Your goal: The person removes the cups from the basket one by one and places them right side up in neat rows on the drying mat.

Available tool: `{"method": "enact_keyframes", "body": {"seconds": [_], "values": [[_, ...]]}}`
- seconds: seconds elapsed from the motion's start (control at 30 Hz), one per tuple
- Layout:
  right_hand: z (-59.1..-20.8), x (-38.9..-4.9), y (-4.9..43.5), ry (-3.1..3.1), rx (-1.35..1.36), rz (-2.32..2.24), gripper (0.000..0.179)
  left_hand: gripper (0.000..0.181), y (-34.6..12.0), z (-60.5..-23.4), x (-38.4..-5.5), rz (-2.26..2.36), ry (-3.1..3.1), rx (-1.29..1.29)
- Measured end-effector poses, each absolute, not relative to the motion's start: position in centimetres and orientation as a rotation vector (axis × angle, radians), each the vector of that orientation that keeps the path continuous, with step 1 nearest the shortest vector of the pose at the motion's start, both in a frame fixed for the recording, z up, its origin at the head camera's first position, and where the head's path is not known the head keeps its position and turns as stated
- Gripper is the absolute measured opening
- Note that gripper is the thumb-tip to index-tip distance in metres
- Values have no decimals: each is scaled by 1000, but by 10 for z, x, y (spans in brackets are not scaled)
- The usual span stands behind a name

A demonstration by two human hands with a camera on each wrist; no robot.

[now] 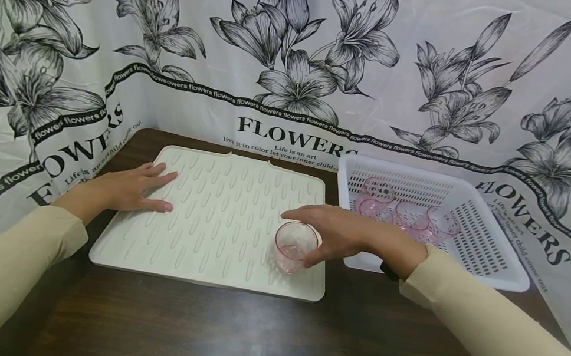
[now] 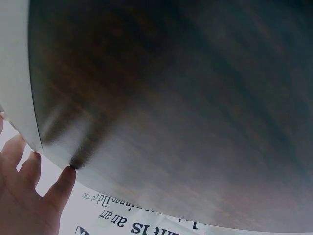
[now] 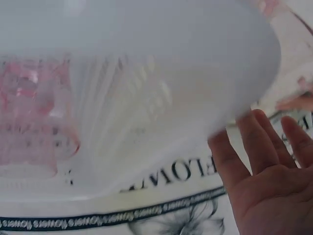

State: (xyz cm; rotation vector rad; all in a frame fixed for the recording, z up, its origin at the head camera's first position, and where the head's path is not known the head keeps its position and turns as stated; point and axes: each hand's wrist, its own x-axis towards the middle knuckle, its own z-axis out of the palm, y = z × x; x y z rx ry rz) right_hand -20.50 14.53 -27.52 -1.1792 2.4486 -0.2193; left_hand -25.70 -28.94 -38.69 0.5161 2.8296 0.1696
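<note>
In the head view my left hand (image 1: pixel 129 187) rests with spread fingers on the left edge of a cream ribbed drying mat (image 1: pixel 217 211). The left wrist view shows those fingers (image 2: pixel 61 188) by the table surface and the mat's pale side. My right hand (image 1: pixel 340 232) holds a clear, pink-tinted glass (image 1: pixel 294 250) over the mat's front right corner, its thumb on the near right side and fingers behind the rim. In the right wrist view the right hand (image 3: pixel 274 181) shows beside a white basket (image 3: pixel 161 29), with that glass out of sight.
To the right of the mat stands the white perforated basket (image 1: pixel 496 251), with several pink-tinted glasses (image 1: pixel 411 217) inside. Mat and basket lie on a dark wooden table (image 1: pixel 223 336). A white floral curtain (image 1: pixel 303 37) hangs behind and along both sides.
</note>
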Motion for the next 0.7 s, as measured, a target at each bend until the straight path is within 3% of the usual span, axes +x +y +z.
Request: {"method": "enact_keyframes", "body": {"seconds": [0.33,0.7], "values": [[-236,-225,192,2594,-1038,-455,93,98,-290,-387,-256,178,2832,516],[-228,-253,266,2750,-754,-695,88,96,-290,-385,-254,207,2836,538]]}}
